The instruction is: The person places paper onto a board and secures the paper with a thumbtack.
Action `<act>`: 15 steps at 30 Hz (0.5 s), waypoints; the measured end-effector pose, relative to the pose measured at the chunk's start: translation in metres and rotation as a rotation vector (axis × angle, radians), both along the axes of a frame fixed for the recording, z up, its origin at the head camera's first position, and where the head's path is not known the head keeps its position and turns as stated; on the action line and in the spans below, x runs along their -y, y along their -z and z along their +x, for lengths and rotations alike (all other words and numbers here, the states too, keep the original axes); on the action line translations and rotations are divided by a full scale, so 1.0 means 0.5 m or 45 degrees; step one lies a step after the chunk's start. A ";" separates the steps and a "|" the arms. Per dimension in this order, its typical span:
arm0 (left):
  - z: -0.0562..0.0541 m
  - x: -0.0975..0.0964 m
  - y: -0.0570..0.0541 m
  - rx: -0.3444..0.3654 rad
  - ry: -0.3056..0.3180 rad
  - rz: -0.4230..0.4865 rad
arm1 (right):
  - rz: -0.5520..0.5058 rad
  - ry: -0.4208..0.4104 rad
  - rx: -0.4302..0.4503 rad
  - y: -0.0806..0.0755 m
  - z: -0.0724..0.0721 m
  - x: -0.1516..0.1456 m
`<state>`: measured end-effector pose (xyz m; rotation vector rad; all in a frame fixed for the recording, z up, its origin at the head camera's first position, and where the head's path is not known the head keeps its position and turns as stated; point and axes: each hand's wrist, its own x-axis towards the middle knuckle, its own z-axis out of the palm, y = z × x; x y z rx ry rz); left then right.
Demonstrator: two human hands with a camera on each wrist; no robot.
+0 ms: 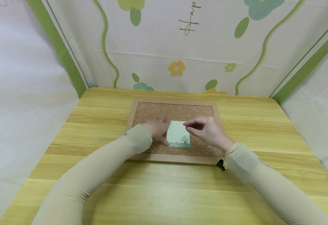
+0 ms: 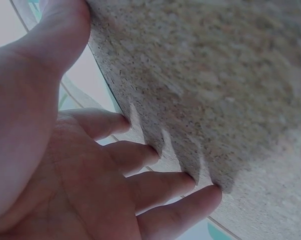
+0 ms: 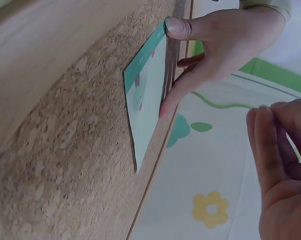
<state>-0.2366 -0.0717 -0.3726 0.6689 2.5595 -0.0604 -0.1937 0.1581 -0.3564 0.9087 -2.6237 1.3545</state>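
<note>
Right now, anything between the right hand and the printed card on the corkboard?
Nothing visible: the right wrist view shows open air between right hand and card. The left hand touches the card's left side, off that path.

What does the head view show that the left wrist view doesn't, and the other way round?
Only the head view: the right hand with fingertips pinched over the pale green note, that note's printed design, the bare wooden tabletop and a small black item at the board's near right corner. Whether the pinch holds anything is too small to tell.

Only the left wrist view: the palm close up, four fingers stretched toward the cork.

Both: the left hand and the cork board.
</note>
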 end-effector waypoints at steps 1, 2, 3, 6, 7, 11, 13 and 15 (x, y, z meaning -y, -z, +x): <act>0.000 0.000 0.000 0.001 -0.001 0.000 | 0.018 -0.004 -0.019 0.000 -0.002 -0.001; 0.001 0.001 -0.001 0.003 -0.002 0.003 | 0.042 -0.006 -0.034 -0.001 -0.003 -0.002; 0.001 0.002 -0.001 0.005 -0.003 0.008 | 0.067 -0.009 -0.049 -0.001 -0.005 -0.003; 0.003 0.003 -0.003 0.010 -0.003 0.022 | 0.130 -0.019 -0.064 0.000 -0.010 -0.007; 0.004 0.004 -0.003 0.009 0.000 0.025 | 0.140 -0.024 -0.070 0.000 -0.011 -0.007; 0.006 0.006 -0.004 0.007 0.011 0.034 | 0.153 -0.044 -0.088 -0.001 -0.019 -0.011; 0.006 0.006 -0.005 0.007 0.016 0.037 | 0.150 -0.054 -0.099 -0.003 -0.022 -0.012; 0.006 0.006 -0.006 0.011 0.013 0.042 | 0.161 -0.059 -0.103 -0.008 -0.024 -0.014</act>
